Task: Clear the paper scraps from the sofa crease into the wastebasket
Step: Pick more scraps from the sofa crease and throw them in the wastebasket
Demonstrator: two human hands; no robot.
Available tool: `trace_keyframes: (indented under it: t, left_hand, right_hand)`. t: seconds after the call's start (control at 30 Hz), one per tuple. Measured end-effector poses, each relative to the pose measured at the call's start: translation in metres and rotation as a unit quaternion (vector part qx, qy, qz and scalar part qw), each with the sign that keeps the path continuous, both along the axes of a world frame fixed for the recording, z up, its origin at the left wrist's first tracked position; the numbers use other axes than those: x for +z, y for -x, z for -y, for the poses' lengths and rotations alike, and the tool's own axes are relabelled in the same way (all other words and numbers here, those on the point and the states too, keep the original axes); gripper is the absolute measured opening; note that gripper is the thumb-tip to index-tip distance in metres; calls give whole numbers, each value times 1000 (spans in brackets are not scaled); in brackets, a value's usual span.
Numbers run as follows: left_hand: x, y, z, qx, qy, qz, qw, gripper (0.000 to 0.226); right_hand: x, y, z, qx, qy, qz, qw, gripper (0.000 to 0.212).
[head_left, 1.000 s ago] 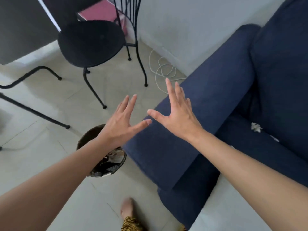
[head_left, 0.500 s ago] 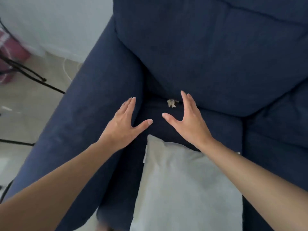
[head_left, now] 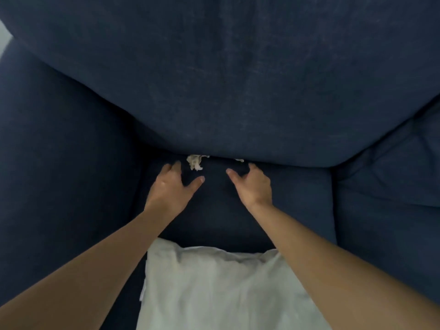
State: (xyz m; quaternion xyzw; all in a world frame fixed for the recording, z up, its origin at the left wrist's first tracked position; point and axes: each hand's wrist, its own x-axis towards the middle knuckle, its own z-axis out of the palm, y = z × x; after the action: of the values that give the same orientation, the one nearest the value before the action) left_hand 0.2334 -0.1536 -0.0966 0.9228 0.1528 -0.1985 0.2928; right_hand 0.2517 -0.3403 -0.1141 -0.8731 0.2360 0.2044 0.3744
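Observation:
A crumpled whitish paper scrap (head_left: 195,161) sticks out of the crease between the navy sofa's back cushion (head_left: 226,79) and seat cushion (head_left: 221,210). A smaller white scrap (head_left: 238,160) peeks from the same crease further right. My left hand (head_left: 172,186) rests on the seat just left of the larger scrap, fingers curled at the crease, thumb spread, holding nothing. On the other side my right hand (head_left: 252,185) lies just below the smaller scrap, fingers bent toward the crease, also holding nothing. The wastebasket is out of view.
A pale grey pillow (head_left: 214,289) lies on the seat close to me, between my forearms. The sofa's armrest (head_left: 59,163) rises at the left. A second seat cushion (head_left: 390,210) adjoins at the right.
My view has swung from the floor and wastebasket onto the sofa and closed in. Both hands have reached forward to the crease and their fingers have curled, one on each side of the larger scrap.

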Motion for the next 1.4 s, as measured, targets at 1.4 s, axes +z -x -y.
trace_keyframes:
  t: [1.4]
  left_hand:
    - [129, 84, -141, 342, 267, 151, 888, 11]
  right_hand:
    - [112, 37, -186, -29, -296, 153, 942, 11]
